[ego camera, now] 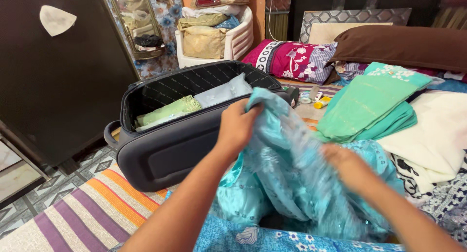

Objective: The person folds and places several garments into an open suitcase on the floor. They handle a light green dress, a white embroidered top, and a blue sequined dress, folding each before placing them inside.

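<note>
Head view, looking down over a bed with a striped sheet (92,213).

Left hand (238,125) clenched on the upper fold of a light blue sequined garment (292,179), lifting it just in front of the open suitcase (160,150). Right hand (340,157) blurred, pressed against the same garment on its right side; cannot tell whether closed on the cloth or merely resting against it. Garment bunched between the two hands, touching the suitcase's near right corner, its lower part heaped on the bed.

Inside the suitcase: a pale green folded cloth (168,111) on the left, a grey-blue folded cloth (224,91) beside it toward the right.

Right of the suitcase: a stack of green folded clothes (369,106), and beyond that a cream cloth (433,130). Just behind the suitcase's right end: a small yellow tube (322,103) among small items too tiny to identify. Behind the suitcase: a magenta patterned pillow (292,60), a brown pillow (399,45), and a white plastic chair (233,35) piled with bundles. Left of the suitcase: a dark cupboard door (58,77).
</note>
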